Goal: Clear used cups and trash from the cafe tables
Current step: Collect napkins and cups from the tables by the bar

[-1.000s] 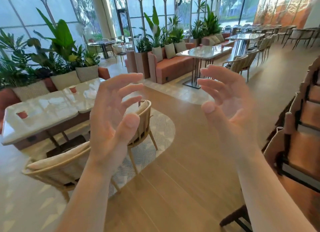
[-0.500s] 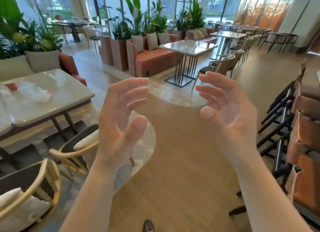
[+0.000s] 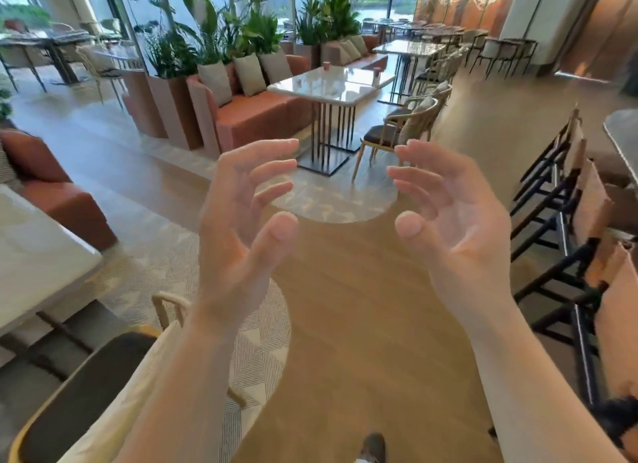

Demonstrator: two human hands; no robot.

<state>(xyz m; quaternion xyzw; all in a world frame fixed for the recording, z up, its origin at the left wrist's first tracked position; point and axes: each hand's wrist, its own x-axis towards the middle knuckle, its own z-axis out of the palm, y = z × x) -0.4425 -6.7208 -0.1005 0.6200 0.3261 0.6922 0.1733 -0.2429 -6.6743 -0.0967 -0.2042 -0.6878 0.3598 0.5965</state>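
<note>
My left hand (image 3: 241,221) and my right hand (image 3: 452,214) are raised in front of me, palms facing each other, fingers loosely curved, holding nothing. Ahead stands a white marble table (image 3: 321,93) on black legs. A small reddish cup (image 3: 326,66) stands at its far side and another reddish cup (image 3: 377,71) near its right end. Both cups are far beyond my hands.
A white table (image 3: 31,255) juts in at the left, with a wooden chair (image 3: 86,404) below it. Orange sofas (image 3: 255,117) and planters line the left. Dark folding chairs (image 3: 566,228) stand along the right. A wood floor aisle (image 3: 345,307) runs between.
The view has swung right and forward: the left table has slid toward the frame edge and the marble table ahead is nearer. My hands keep the same raised pose.
</note>
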